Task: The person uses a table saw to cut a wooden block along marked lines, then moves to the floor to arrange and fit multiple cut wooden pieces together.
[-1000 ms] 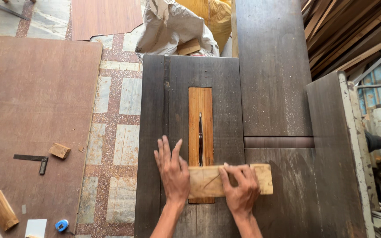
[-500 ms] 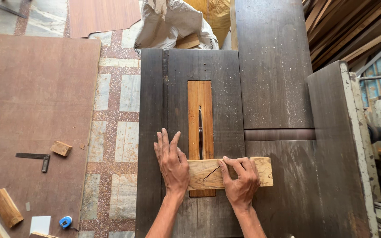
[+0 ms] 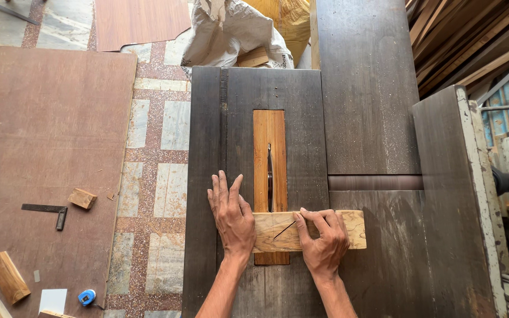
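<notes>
The wooden block (image 3: 310, 231) is lying crosswise on the dark saw table (image 3: 301, 118), just at the near end of the saw blade (image 3: 270, 176) in its orange insert (image 3: 278, 135). We are pressing our left hand (image 3: 232, 215) flat, fingers spread, against the block's left end, and our right hand (image 3: 324, 238) is curling over its top, gripping it. A try square (image 3: 45, 210) is lying on the brown board (image 3: 42, 129) well to the left.

Tabletop (image 3: 301, 100): dark wood, matt, dusty. Insert plate (image 3: 270, 135): orange wood, smooth. Saw blade (image 3: 270, 176): dull grey metal. Wood block (image 3: 349, 227): pale, raw, grainy. Floor (image 3: 160, 176): speckled polished stone tiles
</notes>
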